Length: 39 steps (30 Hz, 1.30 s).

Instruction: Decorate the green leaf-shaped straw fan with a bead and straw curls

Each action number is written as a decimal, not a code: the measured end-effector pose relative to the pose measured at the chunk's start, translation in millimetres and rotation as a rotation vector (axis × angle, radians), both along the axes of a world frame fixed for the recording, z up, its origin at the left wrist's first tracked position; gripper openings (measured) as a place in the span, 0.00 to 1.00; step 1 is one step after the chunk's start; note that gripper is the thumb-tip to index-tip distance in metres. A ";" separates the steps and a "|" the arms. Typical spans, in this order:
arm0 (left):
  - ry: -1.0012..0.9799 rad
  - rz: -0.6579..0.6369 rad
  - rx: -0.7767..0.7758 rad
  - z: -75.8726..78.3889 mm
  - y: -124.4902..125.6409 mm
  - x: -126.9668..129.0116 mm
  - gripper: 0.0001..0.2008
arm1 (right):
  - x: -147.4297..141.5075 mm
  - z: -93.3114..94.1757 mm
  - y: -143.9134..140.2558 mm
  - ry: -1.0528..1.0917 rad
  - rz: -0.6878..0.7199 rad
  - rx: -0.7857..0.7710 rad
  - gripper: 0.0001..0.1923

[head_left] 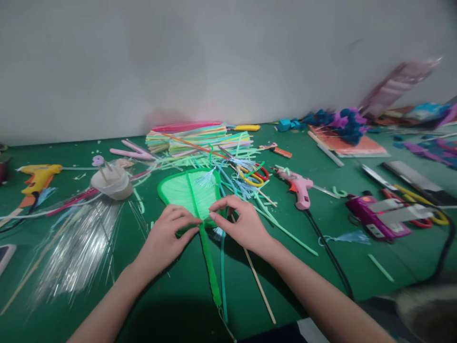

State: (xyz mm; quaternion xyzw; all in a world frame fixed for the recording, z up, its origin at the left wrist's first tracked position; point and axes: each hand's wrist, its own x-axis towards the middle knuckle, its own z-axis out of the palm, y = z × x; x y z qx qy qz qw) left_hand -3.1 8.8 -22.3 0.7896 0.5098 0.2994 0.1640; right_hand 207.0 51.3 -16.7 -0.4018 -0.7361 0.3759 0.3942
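A green leaf-shaped fan lies on the table, its lighter face edged and ribbed with fuzzy green pipe cleaner. A wrapped green handle runs toward me and ends in a thin loop of cord. My left hand pinches the fan where the handle meets the leaf. Over the right side of the face, my right hand has thumb and index finger pinched close together; whatever is between them is too small to make out. A pale blue tassel rests on the fan's upper part.
Behind the fan lies a pile of pastel pipe cleaners. Scissors lie beside it. A pink glue gun is at right, near a purple power strip. At left are a yellow glue gun, a whitish cup and clear strands.
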 end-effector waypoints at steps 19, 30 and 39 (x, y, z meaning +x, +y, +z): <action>-0.028 -0.013 -0.013 -5.0 2.0 -5.2 0.10 | 3.5 6.4 0.3 -0.195 0.172 0.027 0.04; -0.037 0.005 -0.065 -10.2 4.9 -2.3 0.08 | 7.7 5.7 0.4 -0.494 0.342 -0.002 0.07; -0.063 0.022 -0.122 -7.0 6.0 0.6 0.07 | -1.8 2.5 -2.4 -0.206 0.134 0.033 0.04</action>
